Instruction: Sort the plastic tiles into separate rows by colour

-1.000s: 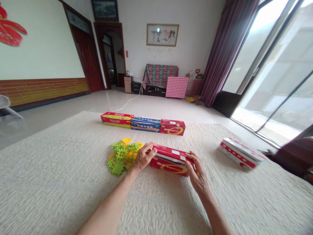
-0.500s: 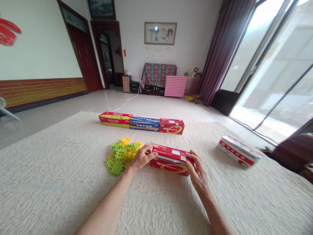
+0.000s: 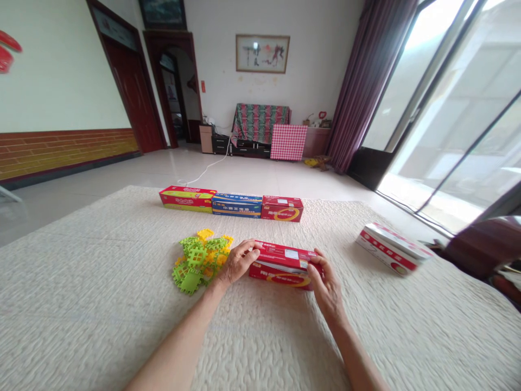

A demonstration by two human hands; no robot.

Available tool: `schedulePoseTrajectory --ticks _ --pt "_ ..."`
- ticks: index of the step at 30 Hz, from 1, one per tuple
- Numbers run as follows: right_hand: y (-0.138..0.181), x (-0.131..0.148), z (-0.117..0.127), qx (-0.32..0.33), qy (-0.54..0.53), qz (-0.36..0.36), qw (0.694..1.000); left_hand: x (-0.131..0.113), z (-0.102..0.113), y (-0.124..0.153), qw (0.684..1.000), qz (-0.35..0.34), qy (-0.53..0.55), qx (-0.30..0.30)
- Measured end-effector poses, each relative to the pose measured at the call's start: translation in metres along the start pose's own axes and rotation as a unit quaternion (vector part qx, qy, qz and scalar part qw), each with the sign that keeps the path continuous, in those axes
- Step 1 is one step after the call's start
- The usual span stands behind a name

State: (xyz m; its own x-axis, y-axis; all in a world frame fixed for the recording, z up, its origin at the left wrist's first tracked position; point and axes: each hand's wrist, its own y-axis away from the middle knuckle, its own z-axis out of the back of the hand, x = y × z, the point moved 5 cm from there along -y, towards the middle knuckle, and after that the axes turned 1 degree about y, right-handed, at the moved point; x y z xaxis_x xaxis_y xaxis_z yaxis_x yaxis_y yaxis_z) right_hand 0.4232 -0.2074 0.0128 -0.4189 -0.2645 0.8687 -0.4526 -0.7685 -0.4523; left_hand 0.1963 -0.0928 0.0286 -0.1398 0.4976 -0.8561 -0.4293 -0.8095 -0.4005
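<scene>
A long red box [image 3: 285,263] lies on the cream quilted mat [image 3: 101,282] in front of me. My left hand [image 3: 237,263] is curled round its left end, fingers on the lid. At the box's right end my right hand [image 3: 325,285] grips the front corner. The lid looks slightly raised along the front. A heap of green and yellow plastic grid tiles [image 3: 199,258] lies just left of my left hand.
Three boxes stand in a row at the mat's far edge: a red and yellow box [image 3: 187,199], a blue box [image 3: 236,205] and a red box [image 3: 282,208]. A white and red box [image 3: 391,247] lies at the right. Beyond are tiled floor, a covered cabinet and glass doors.
Both hands keep the same hold on the red box. The view has drifted slightly, so everything sits a little further left and higher in the frame.
</scene>
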Motion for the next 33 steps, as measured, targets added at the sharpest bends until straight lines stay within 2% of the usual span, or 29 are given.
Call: schedulePoseTrajectory --ticks 10,13,17,19,22,25,28,30,33 --pt "-0.003 -0.001 0.004 0.000 0.009 -0.002 1.000 0.001 -0.003 0.002 0.999 0.042 0.003 0.001" --pt "0.000 0.000 0.006 0.011 0.020 0.009 1.000 0.000 -0.003 0.002 1.000 0.029 0.000 -0.003" --pt "0.005 0.001 0.007 0.064 0.039 0.035 0.997 -0.002 -0.001 0.003 0.999 -0.012 -0.005 -0.044" --pt "-0.001 -0.003 0.011 0.069 0.056 0.057 0.994 0.000 -0.005 0.001 0.998 -0.008 0.003 -0.055" --pt "-0.021 -0.018 0.025 0.043 0.063 0.071 0.995 0.007 -0.027 -0.009 0.997 0.034 0.061 -0.041" --pt "-0.044 -0.044 0.047 -0.016 0.048 0.032 0.998 0.013 -0.059 -0.026 0.991 0.080 0.103 -0.038" --pt "-0.053 -0.067 0.069 -0.090 0.093 -0.026 0.991 0.019 -0.087 -0.046 0.990 0.133 0.031 -0.045" --pt "-0.056 -0.075 0.077 -0.085 0.130 -0.047 0.987 0.022 -0.102 -0.059 0.988 0.147 -0.039 -0.030" --pt "-0.067 -0.083 0.085 -0.065 0.185 -0.067 0.978 0.027 -0.121 -0.081 0.987 0.125 -0.101 -0.010"
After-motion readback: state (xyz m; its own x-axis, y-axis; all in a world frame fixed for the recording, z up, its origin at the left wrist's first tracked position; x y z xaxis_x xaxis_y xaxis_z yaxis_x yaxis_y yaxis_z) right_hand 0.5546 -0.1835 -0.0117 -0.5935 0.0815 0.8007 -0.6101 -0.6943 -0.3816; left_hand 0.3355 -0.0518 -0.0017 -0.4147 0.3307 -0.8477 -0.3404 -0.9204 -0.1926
